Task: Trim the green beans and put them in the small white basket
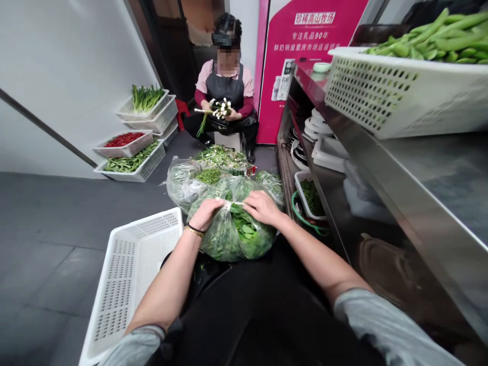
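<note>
A clear plastic bag (219, 236) bulging with leafy greens (247, 231) rests against my lap. At its top, the gathered plastic is pinched on the left side by my left hand (208, 212), which wears a dark band and a gold bracelet at the wrist. My right hand (262, 206) grips the same gathered neck from the right, its fingers closed on the plastic. The two hands are a short way apart, with the bunched plastic stretched between them. Beside my left forearm stands a white perforated basket (143, 259).
Opposite me a seated person (226, 91) holds white-bulbed green stalks (221, 109). Between us lie more bagged greens (185, 178) and a heap of trimmings (221, 155). Vegetable baskets (147, 165) stack at left. A steel counter (430, 178) with a basket of green pods (450, 40) runs along my right.
</note>
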The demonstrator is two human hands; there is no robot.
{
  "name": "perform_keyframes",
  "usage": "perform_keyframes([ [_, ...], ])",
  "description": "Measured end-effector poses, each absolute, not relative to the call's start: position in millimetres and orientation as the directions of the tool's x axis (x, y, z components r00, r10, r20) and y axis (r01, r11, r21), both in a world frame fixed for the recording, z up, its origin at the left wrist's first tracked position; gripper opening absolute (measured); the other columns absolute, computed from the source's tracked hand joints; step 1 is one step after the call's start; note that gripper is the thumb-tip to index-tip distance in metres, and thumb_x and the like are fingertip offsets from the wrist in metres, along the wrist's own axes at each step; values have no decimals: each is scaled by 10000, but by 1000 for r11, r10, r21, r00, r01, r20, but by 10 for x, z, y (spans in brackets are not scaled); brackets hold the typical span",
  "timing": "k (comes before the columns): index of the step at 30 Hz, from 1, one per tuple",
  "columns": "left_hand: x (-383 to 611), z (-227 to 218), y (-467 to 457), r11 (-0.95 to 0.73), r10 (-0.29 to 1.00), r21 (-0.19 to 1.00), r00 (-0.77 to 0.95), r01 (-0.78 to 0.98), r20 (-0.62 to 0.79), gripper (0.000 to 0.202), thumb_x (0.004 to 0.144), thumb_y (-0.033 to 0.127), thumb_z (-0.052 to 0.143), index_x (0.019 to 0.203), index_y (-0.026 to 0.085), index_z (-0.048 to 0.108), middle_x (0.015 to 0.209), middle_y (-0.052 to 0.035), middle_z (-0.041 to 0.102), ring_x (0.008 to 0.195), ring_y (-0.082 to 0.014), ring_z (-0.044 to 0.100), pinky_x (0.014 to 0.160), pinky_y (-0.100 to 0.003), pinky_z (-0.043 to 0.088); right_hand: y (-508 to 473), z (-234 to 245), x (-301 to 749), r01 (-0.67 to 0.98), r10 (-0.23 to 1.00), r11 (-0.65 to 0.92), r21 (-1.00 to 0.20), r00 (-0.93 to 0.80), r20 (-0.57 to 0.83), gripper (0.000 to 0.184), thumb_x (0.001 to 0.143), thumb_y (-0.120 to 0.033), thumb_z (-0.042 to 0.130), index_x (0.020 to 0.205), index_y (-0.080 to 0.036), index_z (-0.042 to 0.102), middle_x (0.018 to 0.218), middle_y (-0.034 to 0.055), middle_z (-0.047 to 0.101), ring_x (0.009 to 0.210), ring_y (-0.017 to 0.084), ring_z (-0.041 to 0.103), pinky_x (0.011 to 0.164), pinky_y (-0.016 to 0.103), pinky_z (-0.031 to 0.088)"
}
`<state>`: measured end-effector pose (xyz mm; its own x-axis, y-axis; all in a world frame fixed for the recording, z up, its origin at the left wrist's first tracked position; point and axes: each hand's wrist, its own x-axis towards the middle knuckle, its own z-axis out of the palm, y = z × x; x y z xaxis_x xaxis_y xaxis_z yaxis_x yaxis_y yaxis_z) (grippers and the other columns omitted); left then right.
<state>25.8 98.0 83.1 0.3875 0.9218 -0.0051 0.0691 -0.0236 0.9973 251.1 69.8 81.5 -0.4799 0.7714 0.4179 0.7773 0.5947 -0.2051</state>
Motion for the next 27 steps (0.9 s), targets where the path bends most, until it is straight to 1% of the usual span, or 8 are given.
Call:
perform_keyframes([
  [3,357,804,797,-131,905,970,423,206,32,250,688,369,643,736,125,674,705,-47,638,663,-164,538,665,-292,413,470,623,2518,762,738,600,-243,-411,536,276,926,-313,449,833,-154,655,732,51,587,746,161,511,761,304,373],
  [7,494,777,660,-460,863,754,434,468,257,158,722,288,595,762,160,677,716,-40,623,730,-178,521,751,-316,394,357,501,2505,690,680,664,-289,-397,616,288,927,-291,445,751,-158,631,650,29,568,677,140,491,787,300,389],
  [10,443,799,661,-557,800,681,527,475,287,155,741,261,535,709,168,655,661,-29,588,685,-166,491,738,-317,387,288,560,2447,661,660,683,-310,-376,651,311,931,-284,436,701,-164,608,601,14,548,636,129,486,755,288,395],
  [14,217,885,741,-555,714,751,668,357,210,178,732,301,538,678,177,654,658,-32,575,687,-176,507,720,-323,404,101,690,2217,632,577,750,-194,-483,658,312,924,-258,420,672,-174,584,606,15,548,619,126,481,710,282,388],
  [18,165,879,723,-485,738,822,644,299,201,204,734,336,547,652,180,650,719,-60,600,781,-210,554,782,-351,431,59,667,2020,638,545,767,-72,-588,598,261,887,-228,450,654,-170,552,636,21,551,609,132,476,673,292,372],
  [22,363,768,650,-499,793,787,557,363,246,218,760,337,565,857,171,667,918,-84,654,960,-235,561,927,-386,396,211,567,2136,720,635,686,-103,-524,567,231,890,-228,437,715,-156,570,688,51,581,655,158,513,678,310,379],
  [24,469,724,654,-500,814,766,521,403,256,254,785,347,565,937,168,663,946,-84,662,934,-223,571,922,-382,398,265,556,2249,722,656,677,-144,-502,564,229,910,-235,415,782,-153,586,737,70,603,704,172,534,722,323,396],
  [27,551,681,710,-506,821,755,501,417,273,251,796,356,577,921,161,675,899,-80,685,856,-209,583,861,-361,417,273,604,2389,704,665,686,-186,-502,553,233,923,-264,412,855,-155,606,782,85,623,752,190,557,764,346,418],
])
